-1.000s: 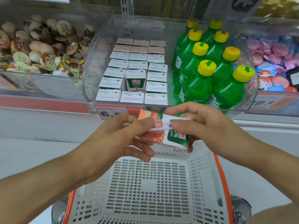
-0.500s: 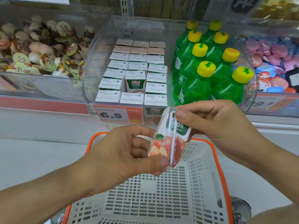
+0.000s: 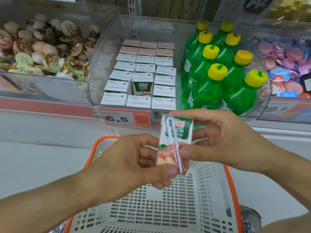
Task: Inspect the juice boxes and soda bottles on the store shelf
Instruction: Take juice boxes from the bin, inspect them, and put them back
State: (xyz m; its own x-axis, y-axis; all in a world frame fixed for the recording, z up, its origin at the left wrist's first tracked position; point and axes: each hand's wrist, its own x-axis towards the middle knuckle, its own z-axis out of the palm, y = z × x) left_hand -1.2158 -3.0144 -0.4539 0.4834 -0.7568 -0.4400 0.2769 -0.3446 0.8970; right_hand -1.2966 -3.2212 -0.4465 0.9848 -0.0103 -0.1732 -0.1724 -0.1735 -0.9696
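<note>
Both hands hold one small apple juice box (image 3: 175, 142) upright above the basket, its attached straw facing me. My left hand (image 3: 134, 163) pinches its lower end between thumb and fingers. My right hand (image 3: 223, 140) grips its upper part and right side. Behind it, a clear shelf bin (image 3: 104, 52) holds rows of juice boxes (image 3: 143, 76) on the left and several green soda bottles (image 3: 217, 76) with yellow caps on the right.
A white basket with an orange rim (image 3: 230, 190) sits below my hands. A bin of jelly cups (image 3: 42, 51) is on the left, a bin of pink and blue sweets (image 3: 287, 64) on the right. A price tag reading 6.5 (image 3: 124, 119) hangs on the shelf edge.
The juice box has been turned from lying sideways to standing upright, its straw side now toward me. Both hands shifted their hold on it, and the view dropped slightly.
</note>
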